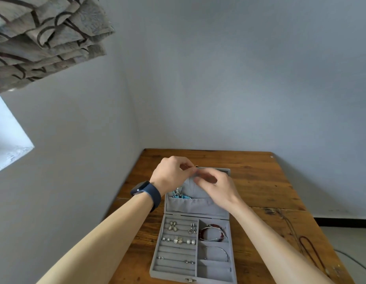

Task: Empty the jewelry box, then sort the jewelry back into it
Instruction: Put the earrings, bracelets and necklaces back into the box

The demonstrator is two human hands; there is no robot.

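now the jewelry box (155, 265) lies open on the wooden table (260, 181), close to the person, its lid (198, 206) standing up at the far side; both hands meet at the lid's upper edge; the left hand (172, 175), with a dark blue watch (147, 193) on its wrist, has thumb and forefinger pinched on a fine chain (191, 184) that hangs down faintly before the grey lining; the right hand (217, 189) is just beside it, fingers curled, its fingertips touching the left's, though whether it also grips the chain cannot be told; a blue and silver piece (178, 192) sticks out of the lid's pocket (196, 203) at the left end; in the tray, the padded rows on the left carry flower earrings (173, 225), a dangling pair (192, 228), pearl studs (191, 241) and, lower down, small studs (160, 258); the upper right compartment holds red and white bracelets (212, 232) coiled together; the compartment below it holds a thin silver bangle (221, 251); a metal clasp (190, 280) sits on the near wall of the box; on the table well to the right of the box lies a dark cord (309, 251) in a long loop; a patterned curtain (44, 37) hangs at the upper left against the pale wall (219, 78)
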